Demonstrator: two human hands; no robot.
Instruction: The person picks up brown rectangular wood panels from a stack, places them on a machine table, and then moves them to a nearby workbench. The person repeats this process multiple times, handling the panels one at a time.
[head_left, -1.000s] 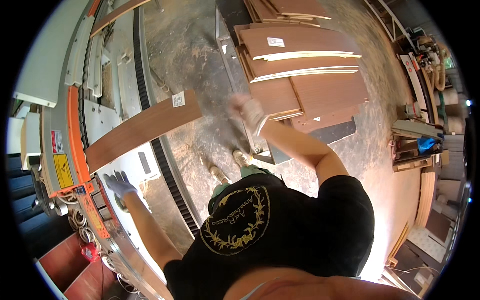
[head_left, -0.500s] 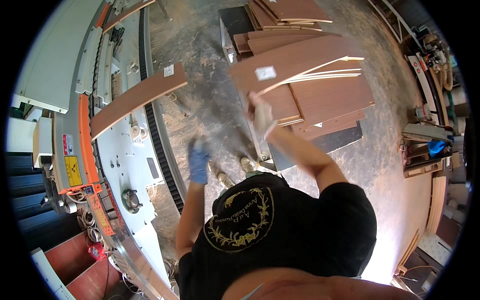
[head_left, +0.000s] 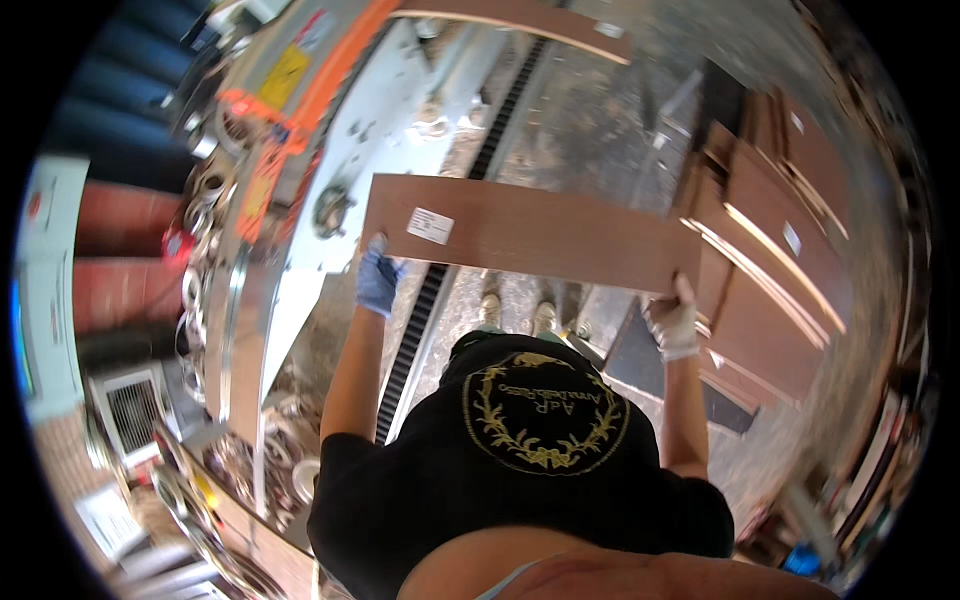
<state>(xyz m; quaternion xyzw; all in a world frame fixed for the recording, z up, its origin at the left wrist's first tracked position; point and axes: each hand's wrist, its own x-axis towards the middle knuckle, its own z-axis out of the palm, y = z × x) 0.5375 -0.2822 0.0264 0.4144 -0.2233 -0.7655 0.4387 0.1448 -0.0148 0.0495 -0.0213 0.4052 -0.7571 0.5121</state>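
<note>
Head cam: both hands grip one long brown board (head_left: 545, 232), held crosswise in front of the torso. L hand (head_left: 378, 284), in a blue-grey glove, is closed on the near edge by the L end, thumb up on the face; fingers underneath mostly hidden. R hand (head_left: 673, 322), in a whitish glove, is closed on the near corner at the R end, thumb also on top. White label (head_left: 431, 226) sits on the board nr the L end. Board spans the view btwn the machine bed (head_left: 385, 130) on L and the stack of boards (head_left: 780, 265) on R; can't tell if it touches either.

Machine has an orange rail (head_left: 345, 72) and a black ridged track (head_left: 410, 335) running below the held board's level. 2nd board (head_left: 520, 20) lies across the machine at the top of view, w/ its own label. Stack is same brown, pale edges showing, on a dark platform (head_left: 640, 355). Shoes (head_left: 545, 317) on the dusty floor (head_left: 575, 130), btwn track & platform. Black T-shirt (head_left: 480, 500) w/ gold wreath print fills lower centre.
</note>
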